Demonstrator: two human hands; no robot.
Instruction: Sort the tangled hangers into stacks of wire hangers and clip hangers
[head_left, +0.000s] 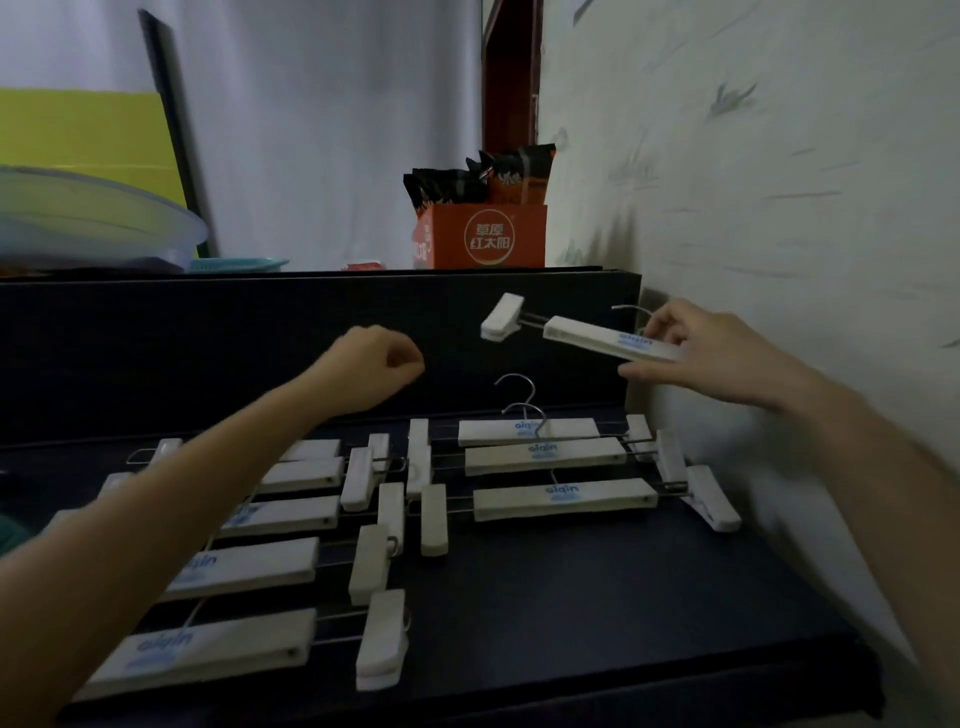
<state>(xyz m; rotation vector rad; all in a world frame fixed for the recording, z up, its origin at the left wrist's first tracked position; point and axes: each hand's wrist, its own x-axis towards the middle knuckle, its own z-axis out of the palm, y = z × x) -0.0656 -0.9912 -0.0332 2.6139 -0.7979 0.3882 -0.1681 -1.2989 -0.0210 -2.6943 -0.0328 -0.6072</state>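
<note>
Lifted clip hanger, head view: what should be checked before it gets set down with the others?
1. Right hand pinches the lifted clip hanger at one end: ok.
2. Lifted clip hanger in the air, apart from everything on the table: ok.
3. Its clip on the gripped end: hidden by the hand, cannot tell.
4. Left hand curled, holding nothing: ok.
5. Right group of hangers lies in parallel rows: ok.
6. Wire hanger stack: none in view, cannot tell.

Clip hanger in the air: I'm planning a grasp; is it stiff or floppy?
Probably stiff: the clip hanger juts out from the right hand without sagging. Likely light: a pinch holds it. Its clip may slide on the thin rails.
</note>
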